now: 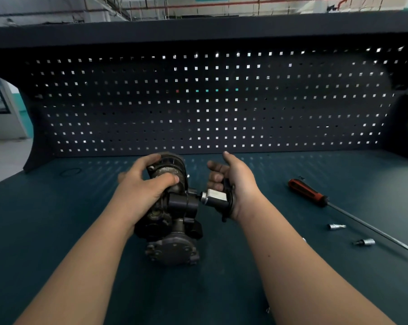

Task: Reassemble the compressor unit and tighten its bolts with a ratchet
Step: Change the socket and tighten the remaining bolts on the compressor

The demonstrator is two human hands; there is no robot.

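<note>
Well clear of bench (57, 231) edges: L hand (142, 186) round compressor (174, 231), R hand (238, 184) round valve (215, 198)

left hand (144, 186): on the far upper end of the compressor unit (174, 249), thumb and fingers curled round it; forearm enters from lower left of the unit. right hand (238, 184): just right of the unit, palm turned toward it, thumb up, fingers half curled, holding a small silver-and-black part (215, 198); forearm enters from lower right.
</note>
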